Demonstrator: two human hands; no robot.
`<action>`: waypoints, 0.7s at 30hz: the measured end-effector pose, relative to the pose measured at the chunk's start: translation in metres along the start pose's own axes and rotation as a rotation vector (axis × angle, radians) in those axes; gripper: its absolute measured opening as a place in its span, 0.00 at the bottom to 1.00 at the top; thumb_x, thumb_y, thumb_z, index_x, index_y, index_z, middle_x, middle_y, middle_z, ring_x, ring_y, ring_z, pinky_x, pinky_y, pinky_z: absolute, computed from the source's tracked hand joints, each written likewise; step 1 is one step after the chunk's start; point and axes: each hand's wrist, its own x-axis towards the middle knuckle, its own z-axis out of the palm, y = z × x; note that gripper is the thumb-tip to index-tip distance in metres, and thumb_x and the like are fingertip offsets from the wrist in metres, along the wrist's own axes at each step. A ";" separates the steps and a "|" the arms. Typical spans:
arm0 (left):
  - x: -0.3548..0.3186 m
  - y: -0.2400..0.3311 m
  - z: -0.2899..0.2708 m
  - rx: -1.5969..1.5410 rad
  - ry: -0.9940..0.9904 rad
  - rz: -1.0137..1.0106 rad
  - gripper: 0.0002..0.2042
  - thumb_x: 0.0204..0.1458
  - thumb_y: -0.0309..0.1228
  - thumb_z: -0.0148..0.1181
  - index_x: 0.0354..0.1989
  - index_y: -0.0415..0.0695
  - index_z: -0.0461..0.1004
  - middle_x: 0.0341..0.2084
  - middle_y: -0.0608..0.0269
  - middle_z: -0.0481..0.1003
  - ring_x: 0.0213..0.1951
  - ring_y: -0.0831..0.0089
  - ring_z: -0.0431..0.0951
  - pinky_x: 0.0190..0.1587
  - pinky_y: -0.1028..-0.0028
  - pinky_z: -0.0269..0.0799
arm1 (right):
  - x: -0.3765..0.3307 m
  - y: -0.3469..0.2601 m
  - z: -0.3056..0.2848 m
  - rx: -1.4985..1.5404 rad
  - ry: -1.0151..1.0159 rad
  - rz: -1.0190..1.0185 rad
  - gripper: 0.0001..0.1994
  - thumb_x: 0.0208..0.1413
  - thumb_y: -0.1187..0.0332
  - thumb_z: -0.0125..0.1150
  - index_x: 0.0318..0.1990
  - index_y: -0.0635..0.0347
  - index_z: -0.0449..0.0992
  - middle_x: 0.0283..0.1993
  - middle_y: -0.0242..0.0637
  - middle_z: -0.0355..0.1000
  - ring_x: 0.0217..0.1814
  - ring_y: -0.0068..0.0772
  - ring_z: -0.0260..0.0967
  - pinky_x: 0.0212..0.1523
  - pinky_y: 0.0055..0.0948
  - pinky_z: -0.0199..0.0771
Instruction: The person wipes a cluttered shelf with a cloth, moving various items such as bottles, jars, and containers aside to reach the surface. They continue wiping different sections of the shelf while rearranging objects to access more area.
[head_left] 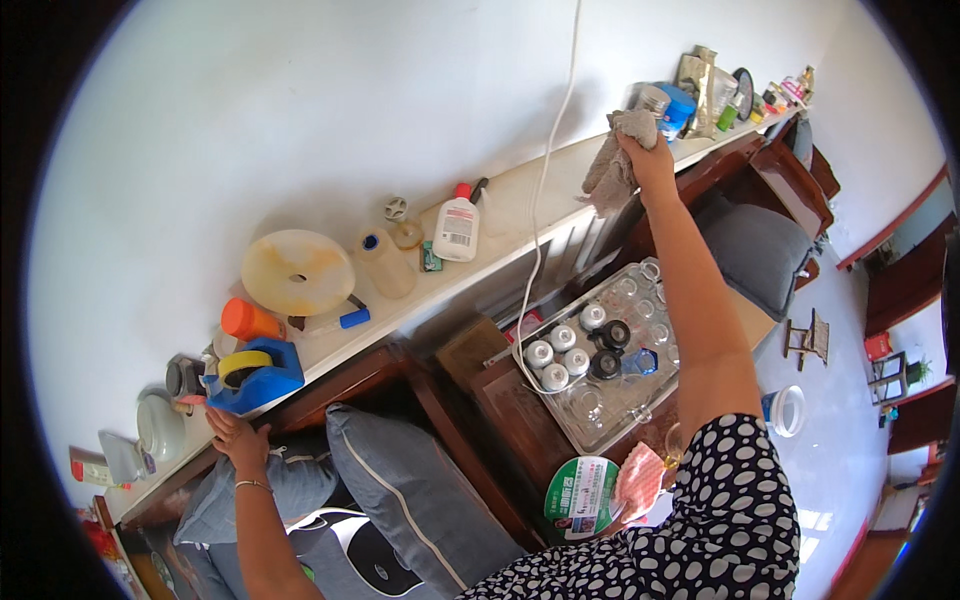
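Grey-brown cloth (607, 172) was bunched in R hand (652, 165), fingers closed on it, over R part of white shelf (515, 212), its long axis slanting down-L toward shelf's front edge. Blue tub (678, 108) stood just beyond R hand, on its R; white cord (548, 160) hung to cloth's L, w/ red-capped bottle (457, 230) further L. L hand (240, 440) was well apart from cloth, nr blue tape dispenser (275, 378), fingers spread, nothing seen in it; contact w/ shelf edge unclear.

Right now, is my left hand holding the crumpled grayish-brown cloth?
No: your right hand holds the cloth; your left hand is by the blue plastic tape dispenser.
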 end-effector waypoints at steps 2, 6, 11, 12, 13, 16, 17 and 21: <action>0.000 0.003 0.004 -0.012 0.032 0.017 0.57 0.37 0.41 0.70 0.65 0.33 0.30 0.67 0.45 0.32 0.68 0.52 0.36 0.60 0.43 0.46 | 0.035 0.034 -0.005 -0.326 -0.066 -0.043 0.26 0.41 0.62 0.68 0.49 0.63 0.70 0.46 0.46 0.71 0.46 0.38 0.71 0.46 0.31 0.69; 0.001 -0.004 0.012 0.006 0.076 0.037 0.57 0.37 0.41 0.70 0.64 0.33 0.30 0.67 0.43 0.33 0.68 0.52 0.36 0.60 0.44 0.45 | 0.033 0.083 0.020 -0.924 -0.069 -0.154 0.26 0.38 0.58 0.66 0.47 0.60 0.73 0.49 0.48 0.70 0.51 0.48 0.67 0.51 0.40 0.68; 0.002 -0.013 0.031 0.005 0.136 0.049 0.57 0.36 0.41 0.70 0.65 0.35 0.29 0.66 0.43 0.33 0.68 0.51 0.36 0.60 0.45 0.45 | 0.020 0.078 0.032 -0.917 -0.216 -0.199 0.26 0.39 0.60 0.65 0.48 0.58 0.72 0.50 0.45 0.69 0.54 0.47 0.65 0.54 0.39 0.66; -0.003 -0.016 0.030 -0.014 0.141 0.048 0.57 0.36 0.41 0.70 0.65 0.35 0.29 0.67 0.43 0.33 0.68 0.51 0.36 0.60 0.45 0.45 | 0.007 0.074 0.039 -0.896 -0.255 -0.251 0.26 0.38 0.60 0.65 0.48 0.58 0.72 0.51 0.45 0.69 0.54 0.47 0.64 0.54 0.39 0.66; -0.001 -0.016 0.026 -0.034 0.157 0.053 0.57 0.36 0.41 0.70 0.65 0.35 0.29 0.67 0.43 0.33 0.68 0.51 0.36 0.60 0.45 0.45 | -0.007 0.064 0.047 -0.855 -0.256 -0.237 0.25 0.38 0.64 0.64 0.49 0.60 0.72 0.51 0.48 0.68 0.55 0.48 0.63 0.55 0.38 0.64; -0.002 -0.005 0.017 -0.037 0.121 0.053 0.57 0.36 0.40 0.70 0.64 0.35 0.30 0.67 0.44 0.31 0.68 0.51 0.35 0.59 0.42 0.46 | -0.036 0.044 0.058 -0.772 -0.327 -0.261 0.25 0.38 0.70 0.61 0.49 0.65 0.70 0.53 0.49 0.67 0.57 0.50 0.62 0.58 0.37 0.62; 0.000 -0.005 0.017 -0.041 0.129 0.055 0.57 0.36 0.40 0.71 0.64 0.35 0.30 0.67 0.45 0.31 0.68 0.51 0.35 0.59 0.41 0.46 | -0.042 0.041 0.062 -0.770 -0.337 -0.272 0.25 0.37 0.71 0.61 0.49 0.64 0.70 0.53 0.48 0.67 0.57 0.49 0.61 0.58 0.36 0.62; 0.002 -0.004 0.019 -0.068 0.119 0.051 0.56 0.36 0.38 0.71 0.65 0.36 0.30 0.67 0.48 0.30 0.68 0.52 0.34 0.58 0.38 0.46 | -0.078 0.020 0.090 -0.672 -0.351 -0.271 0.25 0.35 0.72 0.61 0.47 0.63 0.72 0.52 0.48 0.68 0.56 0.50 0.63 0.56 0.37 0.65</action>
